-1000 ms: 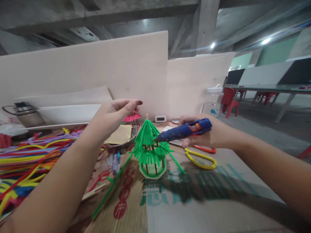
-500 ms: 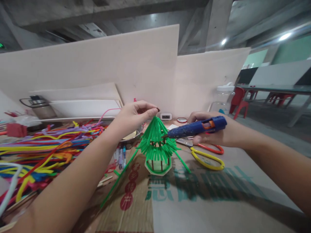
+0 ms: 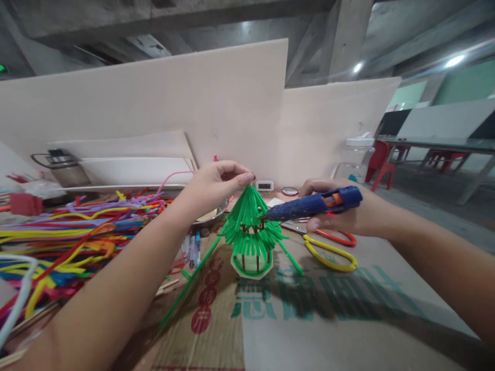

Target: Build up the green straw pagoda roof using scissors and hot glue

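A small pavilion model point(image 3: 253, 242) with two tiers of green pipe-cleaner roof, brown posts and a pale octagonal base stands upright on cardboard. My left hand point(image 3: 222, 185) is closed in a pinch on the small dark tip at the model's peak. In my right hand point(image 3: 328, 216) is a blue hot glue gun point(image 3: 309, 205), its nozzle pointing left and meeting the model just under the upper roof. Whether the nozzle touches a post is too small to tell. Scissors point(image 3: 328, 252) with one yellow and one red handle lie below my right hand.
Heaped colourful pipe cleaners point(image 3: 77, 232) cover the left side. Several pens point(image 3: 192, 250) and a metal bowl point(image 3: 211, 220) lie left of the model. Behind stand a small digital clock point(image 3: 265, 185), a clear jar point(image 3: 356, 157) and pale boards point(image 3: 232, 113). Printed cardboard point(image 3: 309, 330) covers the table.
Almost nothing differs. The view has shifted very slightly, while both hands, the glue gun and the pavilion model keep their places.
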`<control>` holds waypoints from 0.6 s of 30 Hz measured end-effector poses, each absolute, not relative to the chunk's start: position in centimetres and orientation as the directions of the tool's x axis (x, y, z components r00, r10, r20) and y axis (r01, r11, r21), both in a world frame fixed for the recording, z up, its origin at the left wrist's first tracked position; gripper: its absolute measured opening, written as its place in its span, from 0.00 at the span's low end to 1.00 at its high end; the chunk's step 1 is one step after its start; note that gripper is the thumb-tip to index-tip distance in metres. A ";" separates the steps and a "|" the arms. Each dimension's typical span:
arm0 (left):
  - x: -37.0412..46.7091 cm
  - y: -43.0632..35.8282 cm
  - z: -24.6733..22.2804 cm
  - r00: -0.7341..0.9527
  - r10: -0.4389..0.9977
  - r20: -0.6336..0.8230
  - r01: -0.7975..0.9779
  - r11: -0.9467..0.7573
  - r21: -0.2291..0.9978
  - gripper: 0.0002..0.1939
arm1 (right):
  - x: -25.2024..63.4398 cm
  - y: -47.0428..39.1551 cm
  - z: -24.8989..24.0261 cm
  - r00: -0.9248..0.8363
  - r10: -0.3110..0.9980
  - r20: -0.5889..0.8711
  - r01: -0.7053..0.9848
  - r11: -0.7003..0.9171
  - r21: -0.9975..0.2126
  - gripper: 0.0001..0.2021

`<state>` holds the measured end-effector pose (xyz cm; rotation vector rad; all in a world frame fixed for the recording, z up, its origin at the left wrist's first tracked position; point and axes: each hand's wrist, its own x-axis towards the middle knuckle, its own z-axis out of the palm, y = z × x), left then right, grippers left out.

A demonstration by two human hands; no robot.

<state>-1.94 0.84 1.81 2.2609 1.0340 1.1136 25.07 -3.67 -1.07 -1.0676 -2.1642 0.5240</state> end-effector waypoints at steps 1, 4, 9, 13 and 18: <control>-1.9 0.8 1.8 0.403 0.769 0.496 0.442 -0.638 0.631 0.18 | 25.0 -3.7 -1.1 -0.443 0.809 0.387 0.542 0.585 -0.603 0.21; -1.9 0.7 1.9 0.406 0.765 0.500 0.447 -0.644 0.621 0.18 | 24.9 -3.7 -0.9 -0.451 0.801 0.395 0.523 0.595 -0.610 0.20; -1.8 0.6 2.0 0.411 0.760 0.503 0.433 -0.649 0.625 0.17 | 24.8 -3.9 -0.5 -0.448 0.789 0.421 0.503 0.612 -0.611 0.19; -1.9 0.7 2.0 0.415 0.757 0.505 0.428 -0.653 0.625 0.18 | 24.6 -4.0 -0.5 -0.420 0.799 0.430 0.520 0.600 -0.608 0.19; -2.0 0.8 1.8 0.422 0.753 0.506 0.429 -0.657 0.620 0.18 | 24.5 -3.9 -0.7 -0.388 0.808 0.443 0.495 0.589 -0.639 0.19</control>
